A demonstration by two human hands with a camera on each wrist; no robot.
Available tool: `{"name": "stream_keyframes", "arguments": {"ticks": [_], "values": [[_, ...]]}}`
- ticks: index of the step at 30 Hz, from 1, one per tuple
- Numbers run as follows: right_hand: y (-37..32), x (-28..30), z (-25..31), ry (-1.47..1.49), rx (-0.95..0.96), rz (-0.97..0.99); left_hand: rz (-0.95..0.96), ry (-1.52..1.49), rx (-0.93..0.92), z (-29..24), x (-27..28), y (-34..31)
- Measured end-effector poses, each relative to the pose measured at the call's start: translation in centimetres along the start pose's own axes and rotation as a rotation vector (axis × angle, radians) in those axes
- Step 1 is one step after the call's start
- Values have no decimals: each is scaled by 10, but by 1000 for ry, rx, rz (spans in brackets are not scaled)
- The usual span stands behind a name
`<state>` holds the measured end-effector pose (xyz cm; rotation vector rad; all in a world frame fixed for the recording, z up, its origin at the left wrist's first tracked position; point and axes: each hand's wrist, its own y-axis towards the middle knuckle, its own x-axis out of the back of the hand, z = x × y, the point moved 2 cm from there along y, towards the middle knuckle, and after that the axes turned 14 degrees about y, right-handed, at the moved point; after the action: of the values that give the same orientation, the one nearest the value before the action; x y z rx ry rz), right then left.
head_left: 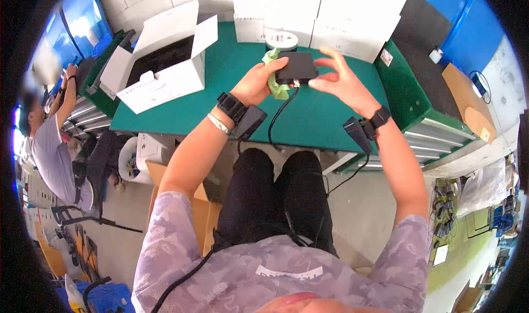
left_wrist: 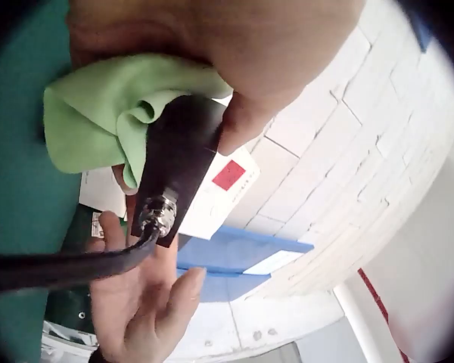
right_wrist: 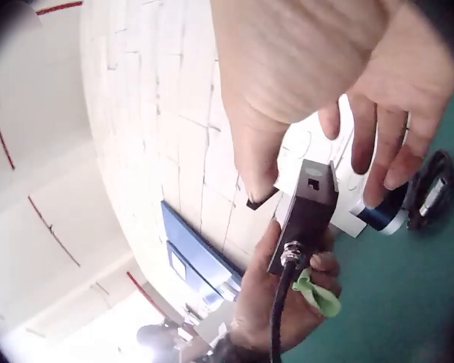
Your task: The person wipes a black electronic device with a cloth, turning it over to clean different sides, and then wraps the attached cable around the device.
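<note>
My left hand point(head_left: 254, 83) grips a flat black box point(head_left: 296, 67) together with a light green cloth point(left_wrist: 91, 113), its thumb on the box's face. A black cable point(head_left: 280, 113) runs from a silver metal connector point(left_wrist: 160, 212) on the box's edge. In the right wrist view, another side of the box shows a small square port point(right_wrist: 313, 184). My right hand point(head_left: 344, 86) is close to the right end of the box, fingers and thumb spread apart, with a gap between them and the box in the right wrist view.
Behind the box, a white-topped round container point(head_left: 281, 39) stands on the green table point(head_left: 220, 117). An opened white carton point(head_left: 171, 87) lies at left, white boxes point(head_left: 355, 37) stand at the back, and a green drawer cabinet point(head_left: 405, 100) borders the right. Another person point(head_left: 52, 153) sits at far left.
</note>
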<state>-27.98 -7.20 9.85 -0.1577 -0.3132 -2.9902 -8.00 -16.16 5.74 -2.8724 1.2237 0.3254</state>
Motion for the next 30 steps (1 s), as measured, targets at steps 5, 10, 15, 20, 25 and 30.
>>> {"name": "stream_keyframes", "arguments": {"ticks": [5,10,15,20,25,30], "values": [[38,9,-37,365,-262,-37,-42,-78,-19,18,20,45],[57,-15,-70,729,-332,120,-32,-163,-46,35,30,68],[65,-21,-93,868,-410,226,-66,-287,-50,38,31,61],[29,-63,-71,768,-498,626,-165,-469,-138,22,43,53],[4,-77,-45,613,-402,953,-143,-761,-174,16,63,53],[22,-12,-27,90,-567,667,-174,-793,-288,13,83,52]]}}
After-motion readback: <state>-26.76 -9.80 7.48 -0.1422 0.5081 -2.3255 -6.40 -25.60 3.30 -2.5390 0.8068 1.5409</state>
